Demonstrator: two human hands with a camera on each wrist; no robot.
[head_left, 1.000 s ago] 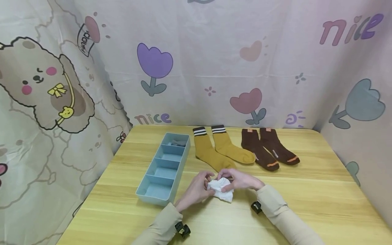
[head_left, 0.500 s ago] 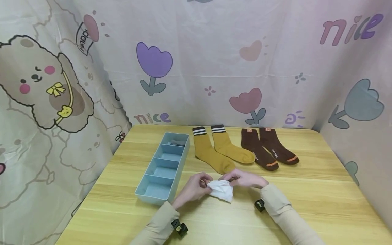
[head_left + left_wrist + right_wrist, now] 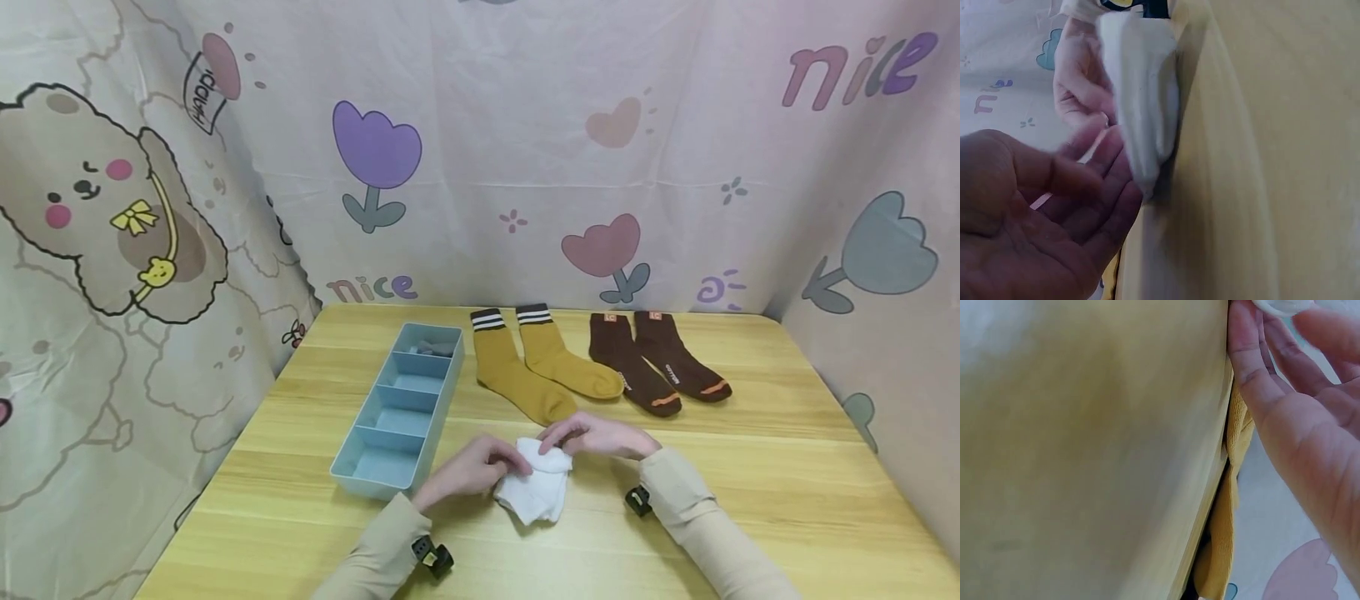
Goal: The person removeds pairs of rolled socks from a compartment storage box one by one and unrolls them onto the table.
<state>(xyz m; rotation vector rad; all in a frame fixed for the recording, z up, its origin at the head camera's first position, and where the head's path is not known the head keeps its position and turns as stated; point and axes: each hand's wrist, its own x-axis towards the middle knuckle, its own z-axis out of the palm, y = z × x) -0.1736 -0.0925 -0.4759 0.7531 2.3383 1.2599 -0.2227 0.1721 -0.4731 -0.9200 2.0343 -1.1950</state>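
Observation:
A folded white sock (image 3: 534,493) lies on the table between my two hands; in the left wrist view the white sock (image 3: 1141,94) stands out as a thick, layered fold. My left hand (image 3: 474,467) is at its left side, fingertips over its upper part. In the left wrist view, the left hand's fingers (image 3: 1100,212) are loosely bent beside the fold, with the thumb apart from it. My right hand (image 3: 596,435) pinches the sock's far edge, thumb on top and fingers behind. A bit of white fabric (image 3: 1282,306) shows at its fingertips in the right wrist view.
To the left stands a blue four-part organizer box (image 3: 378,475), with something grey (image 3: 435,348) in its far compartment. Behind the hands lie two mustard socks (image 3: 517,383) with striped cuffs. Two brown socks (image 3: 678,367) are farther right. A printed curtain (image 3: 480,167) hangs behind the table.
The white sock has gone from a bunched shape to a flatter fold spread nearer to me. My left hand has moved from its side to over its top; the right hand stays at the far edge.

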